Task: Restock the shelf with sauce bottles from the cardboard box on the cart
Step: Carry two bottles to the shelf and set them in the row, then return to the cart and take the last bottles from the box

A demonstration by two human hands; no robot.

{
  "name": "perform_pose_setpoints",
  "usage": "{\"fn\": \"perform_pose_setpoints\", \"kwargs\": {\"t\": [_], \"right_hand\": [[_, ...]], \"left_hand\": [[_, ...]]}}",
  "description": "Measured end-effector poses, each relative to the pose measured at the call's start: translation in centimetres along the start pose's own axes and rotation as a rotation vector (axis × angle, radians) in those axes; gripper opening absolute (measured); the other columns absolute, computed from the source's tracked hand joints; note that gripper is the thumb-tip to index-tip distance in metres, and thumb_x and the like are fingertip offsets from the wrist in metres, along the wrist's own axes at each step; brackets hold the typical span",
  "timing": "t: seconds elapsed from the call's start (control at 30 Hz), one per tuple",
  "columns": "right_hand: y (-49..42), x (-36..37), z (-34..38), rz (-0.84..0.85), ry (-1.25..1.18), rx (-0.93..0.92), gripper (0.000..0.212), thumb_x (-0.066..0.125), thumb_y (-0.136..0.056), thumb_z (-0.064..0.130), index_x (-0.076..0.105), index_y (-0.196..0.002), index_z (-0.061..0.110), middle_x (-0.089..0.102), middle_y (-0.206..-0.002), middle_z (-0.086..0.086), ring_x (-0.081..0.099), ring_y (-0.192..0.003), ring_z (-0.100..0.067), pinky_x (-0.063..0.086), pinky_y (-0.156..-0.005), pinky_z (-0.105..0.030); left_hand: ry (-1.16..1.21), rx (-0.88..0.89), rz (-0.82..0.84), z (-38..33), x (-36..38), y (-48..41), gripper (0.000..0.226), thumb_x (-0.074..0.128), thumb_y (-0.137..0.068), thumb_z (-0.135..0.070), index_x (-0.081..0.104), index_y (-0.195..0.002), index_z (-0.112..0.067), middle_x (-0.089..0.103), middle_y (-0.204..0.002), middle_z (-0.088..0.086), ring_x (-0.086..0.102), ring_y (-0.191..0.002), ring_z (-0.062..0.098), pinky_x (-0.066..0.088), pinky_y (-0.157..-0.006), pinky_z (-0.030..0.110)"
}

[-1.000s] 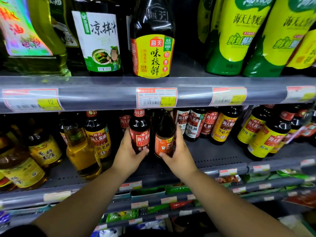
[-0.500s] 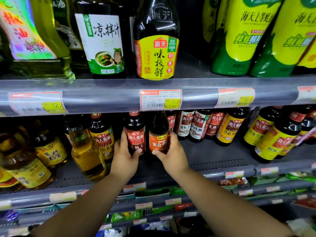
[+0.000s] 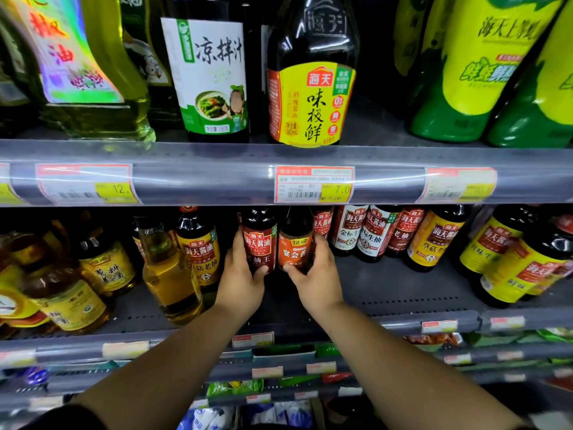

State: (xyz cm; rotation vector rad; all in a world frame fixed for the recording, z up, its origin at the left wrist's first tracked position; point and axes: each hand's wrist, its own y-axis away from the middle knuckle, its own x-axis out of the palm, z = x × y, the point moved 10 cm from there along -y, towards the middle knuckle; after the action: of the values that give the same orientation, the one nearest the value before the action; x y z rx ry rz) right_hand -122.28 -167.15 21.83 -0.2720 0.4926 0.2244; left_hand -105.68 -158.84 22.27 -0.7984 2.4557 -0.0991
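My left hand (image 3: 240, 274) grips a dark sauce bottle with a red label (image 3: 259, 240), standing upright on the middle shelf (image 3: 403, 293). My right hand (image 3: 316, 274) grips a second dark bottle with an orange label (image 3: 294, 246) right beside it. The two bottles touch side by side, deep under the upper shelf's edge. Their caps are hidden by the price rail (image 3: 217, 178). The cardboard box and the cart are out of view.
A yellow oil bottle (image 3: 170, 274) and a yellow-label soy bottle (image 3: 200, 243) stand just left of my left hand. A row of soy bottles (image 3: 378, 234) fills the shelf to the right. Large bottles (image 3: 310, 72) line the upper shelf. Lower shelves hold packets (image 3: 235, 387).
Both hands have pushed the two bottles further back on the middle shelf, and the view has moved closer to the shelves.
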Motion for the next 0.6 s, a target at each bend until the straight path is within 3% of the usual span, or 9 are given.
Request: {"fn": "perform_pose_setpoints", "kwargs": {"t": [0.23, 0.37, 0.5, 0.6], "right_hand": [[-0.6, 0.2, -0.6, 0.008, -0.028, 0.040, 0.080, 0.080, -0.077, 0.030, 0.035, -0.144, 0.026, 0.050, -0.140, 0.000, 0.052, -0.127, -0.019, 0.046, -0.104, -0.040], [0.5, -0.2, -1.3, 0.114, -0.051, 0.088, 0.080, 0.079, -0.077, 0.028, 0.036, -0.145, 0.032, 0.054, -0.133, 0.002, 0.056, -0.121, -0.015, 0.048, -0.100, -0.035], [3.6, -1.3, -0.5, 0.260, 0.030, 0.089, 0.074, 0.076, -0.081, 0.032, 0.038, -0.145, 0.034, 0.051, -0.135, 0.005, 0.052, -0.119, -0.009, 0.044, -0.093, -0.025], [6.1, -1.2, 1.4, 0.365, 0.110, 0.048, 0.069, 0.076, -0.081, 0.037, 0.042, -0.141, 0.036, 0.054, -0.133, 0.010, 0.053, -0.117, -0.004, 0.043, -0.092, -0.022]], "left_hand": [[-0.005, -0.021, 0.063, 0.3, -0.1, 0.0, 0.094, 0.067, -0.087, -0.018, 0.002, -0.149, -0.046, 0.039, -0.148, -0.001, 0.041, -0.135, 0.017, 0.039, -0.110, 0.046], [0.053, -0.035, 0.163, -0.1, -0.4, 1.1, 0.087, 0.067, -0.087, -0.029, 0.009, -0.149, -0.045, 0.042, -0.145, -0.002, 0.044, -0.132, 0.014, 0.040, -0.109, 0.042], [-0.034, -0.065, 0.260, -0.4, -2.3, 3.6, 0.070, 0.067, -0.088, -0.027, 0.030, -0.147, -0.031, 0.045, -0.141, -0.001, 0.044, -0.132, 0.015, 0.038, -0.104, 0.029], [-0.076, -0.049, 0.307, -0.3, -5.2, 5.9, 0.046, 0.068, -0.087, -0.025, 0.053, -0.130, -0.029, 0.056, -0.128, -0.009, 0.051, -0.120, 0.004, 0.042, -0.101, 0.023]]}}
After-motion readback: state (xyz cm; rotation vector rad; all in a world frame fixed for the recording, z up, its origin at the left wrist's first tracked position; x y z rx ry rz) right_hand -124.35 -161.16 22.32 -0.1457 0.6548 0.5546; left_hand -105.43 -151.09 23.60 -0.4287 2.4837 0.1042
